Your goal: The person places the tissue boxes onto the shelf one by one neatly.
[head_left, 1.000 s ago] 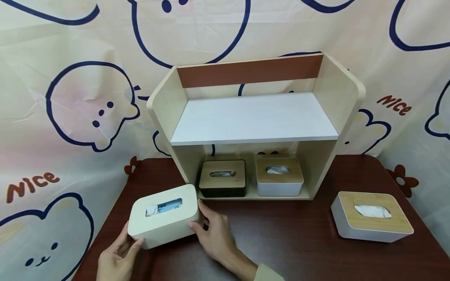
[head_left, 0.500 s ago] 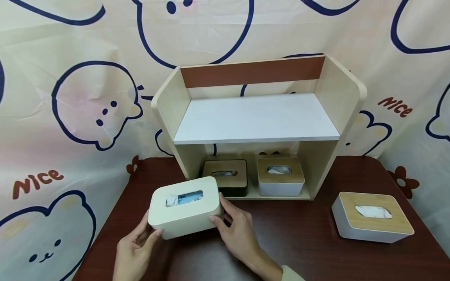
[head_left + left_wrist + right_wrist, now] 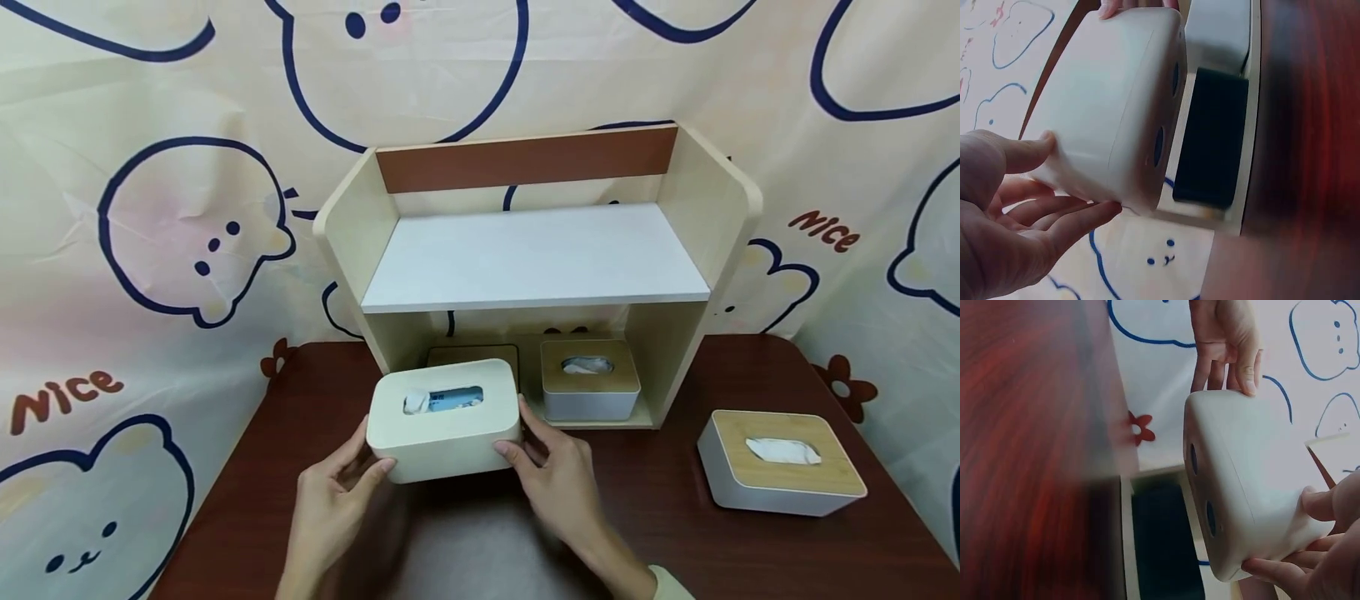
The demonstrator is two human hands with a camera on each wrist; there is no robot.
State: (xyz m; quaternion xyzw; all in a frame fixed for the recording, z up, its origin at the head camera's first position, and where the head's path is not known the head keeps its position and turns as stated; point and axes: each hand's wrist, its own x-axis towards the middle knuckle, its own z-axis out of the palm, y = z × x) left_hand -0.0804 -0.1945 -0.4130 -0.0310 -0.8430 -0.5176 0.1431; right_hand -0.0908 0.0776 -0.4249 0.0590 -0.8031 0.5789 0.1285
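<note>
A cream tissue box point(image 3: 450, 454) with an oval slot, white tissue and blue packaging showing in it, is held up between both hands. My left hand point(image 3: 330, 508) grips its left end, thumb on the front side and fingers behind. At the right end my right hand point(image 3: 558, 479) pinches it the same way. Its underside, with dark oval holes, shows in the left wrist view, clear of the table. Behind it in the head view, a black tissue box point(image 3: 1213, 137) with a wooden lid is mostly hidden on the lower shelf.
A two-tier shelf point(image 3: 536, 254) stands at the back of the dark red table point(image 3: 480, 550). A white tissue box with a wooden lid point(image 3: 590, 392) sits in its lower right. Another wood-lidded white tissue box point(image 3: 780, 479) lies on the table at right.
Both hands have carried the cream tissue box rightward, from left of the shelf to in front of the black tissue box, which it now largely covers in the head view.
</note>
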